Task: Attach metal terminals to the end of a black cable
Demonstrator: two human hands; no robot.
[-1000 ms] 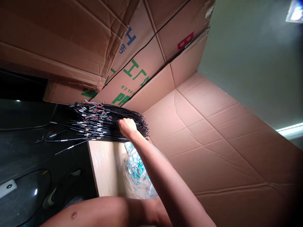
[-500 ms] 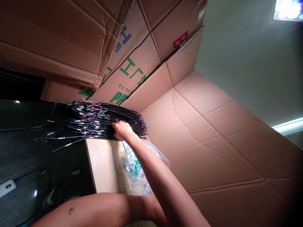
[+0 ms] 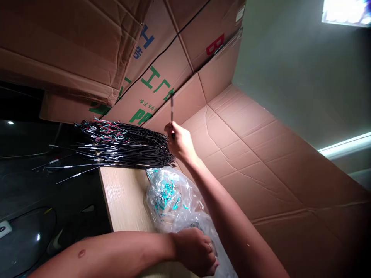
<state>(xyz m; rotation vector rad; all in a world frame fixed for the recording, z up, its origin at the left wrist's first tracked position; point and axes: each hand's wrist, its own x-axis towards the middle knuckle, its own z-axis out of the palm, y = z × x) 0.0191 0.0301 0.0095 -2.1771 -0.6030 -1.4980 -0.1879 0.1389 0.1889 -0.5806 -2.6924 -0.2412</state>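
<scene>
My right hand (image 3: 180,142) is raised in front of the cardboard, its fingers closed on a black cable (image 3: 172,110) whose end points upward. Left of it lies a thick pile of black cables (image 3: 136,148) with white labels and red, white and green wire ends. My left hand (image 3: 198,249), wearing a ring, is low in the view with its fingers curled. It rests at a clear plastic bag (image 3: 213,227) with dark contents; what its fingers hold is hidden. Beyond it, another clear bag (image 3: 166,193) contains shiny teal and silver pieces.
The pale wooden tabletop (image 3: 121,193) ends at the left above a dark floor. Cardboard panels (image 3: 243,150) stand behind and to the right. A black cord (image 3: 162,52) runs across the printed cardboard. A white device (image 3: 5,228) lies on the floor.
My right hand has risen from the cable pile, up and to the right, with a black cable in it. My left hand has come into sight at the lower plastic bag.
</scene>
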